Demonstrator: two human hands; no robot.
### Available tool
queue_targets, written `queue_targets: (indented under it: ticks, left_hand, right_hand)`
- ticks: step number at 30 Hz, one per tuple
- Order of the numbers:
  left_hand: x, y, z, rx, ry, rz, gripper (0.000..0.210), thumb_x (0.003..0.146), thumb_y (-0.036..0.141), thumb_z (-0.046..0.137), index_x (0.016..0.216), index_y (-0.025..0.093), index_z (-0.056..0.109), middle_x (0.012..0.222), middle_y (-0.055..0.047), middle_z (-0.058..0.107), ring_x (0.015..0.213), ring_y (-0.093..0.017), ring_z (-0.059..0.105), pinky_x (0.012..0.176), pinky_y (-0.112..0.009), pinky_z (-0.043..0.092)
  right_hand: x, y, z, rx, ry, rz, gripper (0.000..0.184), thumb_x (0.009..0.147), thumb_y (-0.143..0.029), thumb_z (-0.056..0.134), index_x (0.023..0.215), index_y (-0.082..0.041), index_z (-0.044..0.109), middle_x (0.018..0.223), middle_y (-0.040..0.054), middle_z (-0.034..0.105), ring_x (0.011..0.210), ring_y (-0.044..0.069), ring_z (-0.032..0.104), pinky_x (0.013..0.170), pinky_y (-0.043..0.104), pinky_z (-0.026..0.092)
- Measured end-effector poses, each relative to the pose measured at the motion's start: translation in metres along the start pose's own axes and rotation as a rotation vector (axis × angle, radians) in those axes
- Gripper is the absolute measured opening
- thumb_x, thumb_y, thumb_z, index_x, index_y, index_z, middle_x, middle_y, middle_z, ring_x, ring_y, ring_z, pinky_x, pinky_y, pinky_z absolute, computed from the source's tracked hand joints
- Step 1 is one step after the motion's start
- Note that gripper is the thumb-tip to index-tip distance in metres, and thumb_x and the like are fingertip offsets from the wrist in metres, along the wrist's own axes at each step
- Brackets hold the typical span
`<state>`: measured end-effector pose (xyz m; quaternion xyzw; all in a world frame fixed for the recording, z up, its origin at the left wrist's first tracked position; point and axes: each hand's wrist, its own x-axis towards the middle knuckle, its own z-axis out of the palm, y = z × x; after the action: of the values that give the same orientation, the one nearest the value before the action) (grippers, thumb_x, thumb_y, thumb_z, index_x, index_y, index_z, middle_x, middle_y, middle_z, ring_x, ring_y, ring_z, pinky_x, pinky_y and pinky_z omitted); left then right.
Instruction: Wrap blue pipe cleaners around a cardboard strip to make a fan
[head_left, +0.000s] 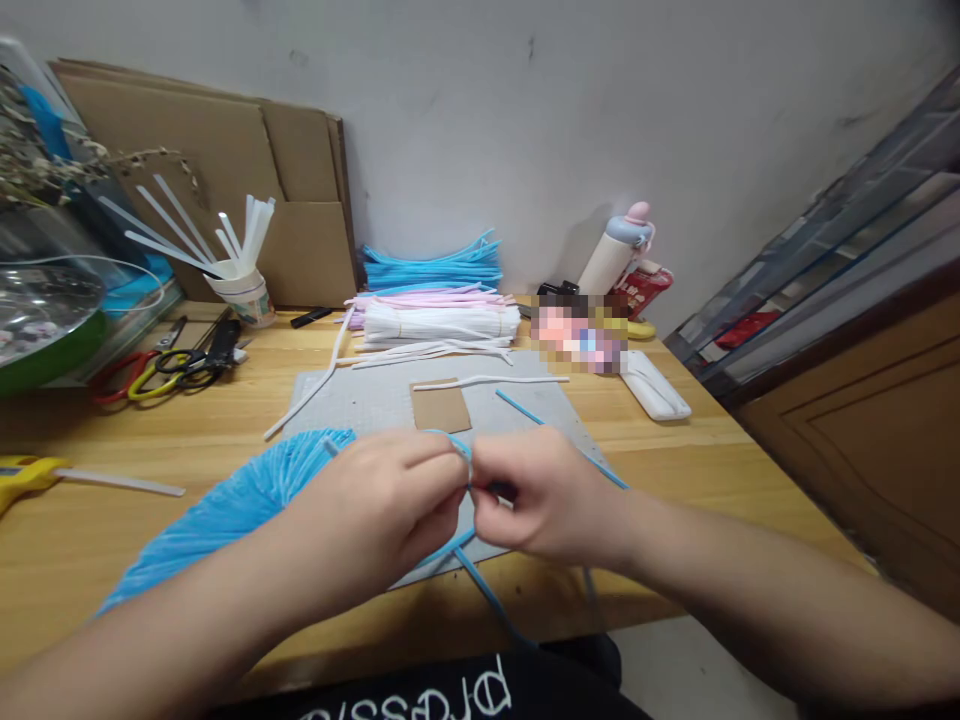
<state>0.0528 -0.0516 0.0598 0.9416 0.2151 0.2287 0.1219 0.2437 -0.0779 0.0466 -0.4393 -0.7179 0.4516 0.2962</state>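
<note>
My left hand (401, 490) and my right hand (529, 490) meet over the grey mat (360, 395), both closed with curled fingers. They pinch a blue pipe cleaner (457, 440) between them; part of it loops above the knuckles. Below the hands, blue pipe-cleaner lengths (487, 590) hang towards the table's front edge. Past my right hand another blue piece (517, 405) lies slantwise on the mat. A large blue bundle of pipe cleaners (217, 510) is partly hidden by my left forearm. The fingertips are largely covered, so the exact grip is unclear.
Beyond the mat lie white (442, 325) and blue pipe-cleaner bundles (431, 268). A cardboard square (441, 408) rests on the mat. Scissors (142, 380), a cup of glue sticks (251, 295) and a yellow glue gun (26, 480) are left; a bottle (606, 260) and white case (654, 388) right.
</note>
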Motion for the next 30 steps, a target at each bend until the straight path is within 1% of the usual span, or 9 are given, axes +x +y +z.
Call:
queue_targets:
  ticks: [2, 4, 7, 10, 13, 16, 20, 26, 30]
  left_hand:
    - [0.0, 0.003, 0.003, -0.233, -0.065, -0.21, 0.017, 0.083, 0.014, 0.05, 0.067, 0.017, 0.056, 0.057, 0.004, 0.052, 0.051, -0.009, 0.046, 0.047, -0.019, 0.036]
    - [-0.001, 0.004, 0.006, -0.363, -0.113, -0.33, 0.017, 0.083, 0.014, 0.051, 0.067, 0.017, 0.056, 0.056, 0.006, 0.051, 0.049, -0.007, 0.045, 0.045, -0.017, 0.035]
    - [-0.007, 0.001, 0.012, -0.278, -0.08, -0.243, 0.013, 0.084, 0.014, 0.05, 0.074, 0.017, 0.057, 0.066, 0.003, 0.056, 0.058, -0.009, 0.051, 0.053, -0.019, 0.04]
    - [-0.014, -0.001, 0.018, -0.047, -0.022, -0.065, 0.014, 0.089, 0.015, 0.047, 0.08, 0.016, 0.058, 0.075, -0.002, 0.06, 0.068, -0.013, 0.054, 0.062, -0.025, 0.043]
    - [-0.017, -0.001, 0.019, 0.093, 0.026, 0.041, 0.014, 0.09, 0.015, 0.045, 0.085, 0.016, 0.058, 0.08, -0.004, 0.061, 0.071, -0.016, 0.055, 0.064, -0.029, 0.043]
    - [-0.014, 0.003, 0.015, -0.057, -0.007, -0.064, 0.013, 0.09, 0.016, 0.046, 0.084, 0.017, 0.057, 0.079, -0.003, 0.06, 0.071, -0.014, 0.055, 0.064, -0.026, 0.043]
    - [-0.009, 0.007, 0.01, -0.441, -0.132, -0.325, 0.013, 0.086, 0.02, 0.049, 0.075, 0.018, 0.056, 0.069, 0.001, 0.056, 0.062, -0.01, 0.049, 0.056, -0.021, 0.038]
    - [-0.009, 0.003, 0.018, -1.164, -0.293, -0.733, 0.023, 0.076, 0.035, 0.058, 0.067, 0.016, 0.049, 0.053, 0.007, 0.035, 0.049, -0.007, 0.027, 0.045, -0.02, 0.021]
    - [-0.013, 0.0, 0.023, -1.109, -0.354, -0.762, 0.026, 0.078, 0.038, 0.056, 0.066, 0.017, 0.048, 0.052, 0.007, 0.033, 0.048, -0.008, 0.026, 0.045, -0.021, 0.021]
  right_hand:
    - [-0.006, 0.001, 0.002, -0.287, 0.043, -0.216, 0.021, 0.074, -0.021, 0.055, 0.057, -0.02, 0.044, 0.054, -0.0037, 0.034, 0.052, 0.01, 0.024, 0.048, 0.025, 0.021]
    - [-0.009, 0.002, 0.004, -0.336, 0.049, -0.251, 0.022, 0.075, -0.021, 0.053, 0.057, -0.02, 0.042, 0.054, -0.0032, 0.034, 0.052, 0.01, 0.025, 0.049, 0.026, 0.021]
    - [-0.008, 0.001, 0.003, 0.031, -0.042, 0.082, 0.012, 0.077, -0.024, 0.048, 0.066, -0.02, 0.044, 0.054, -0.0042, 0.041, 0.047, 0.008, 0.036, 0.044, 0.022, 0.025]
    - [-0.006, 0.002, 0.001, 0.576, -0.292, 0.48, 0.014, 0.084, -0.03, 0.041, 0.075, -0.019, 0.046, 0.052, -0.0051, 0.049, 0.035, 0.007, 0.041, 0.033, 0.017, 0.021]
    - [-0.004, 0.005, 0.0, 0.876, -0.363, 0.579, 0.012, 0.081, -0.027, 0.049, 0.074, -0.018, 0.046, 0.052, -0.0068, 0.05, 0.031, 0.003, 0.034, 0.03, 0.015, 0.016]
    - [-0.004, 0.008, 0.003, 0.921, -0.322, 0.581, 0.008, 0.077, -0.023, 0.053, 0.075, -0.019, 0.045, 0.05, -0.0087, 0.049, 0.031, 0.002, 0.03, 0.032, 0.015, 0.015]
    - [-0.005, 0.008, 0.007, 0.675, -0.271, 0.434, 0.007, 0.073, -0.02, 0.051, 0.07, -0.019, 0.046, 0.05, -0.0079, 0.047, 0.037, 0.004, 0.032, 0.037, 0.017, 0.022]
    - [-0.01, 0.001, 0.001, -0.403, -0.15, -0.383, 0.018, 0.077, -0.015, 0.052, 0.061, -0.021, 0.053, 0.055, -0.0034, 0.041, 0.052, 0.01, 0.027, 0.048, 0.026, 0.018]
    - [-0.013, 0.003, -0.001, -0.856, -0.17, -0.558, 0.022, 0.087, -0.018, 0.045, 0.071, -0.024, 0.059, 0.059, -0.0007, 0.05, 0.052, 0.012, 0.029, 0.047, 0.028, 0.014]
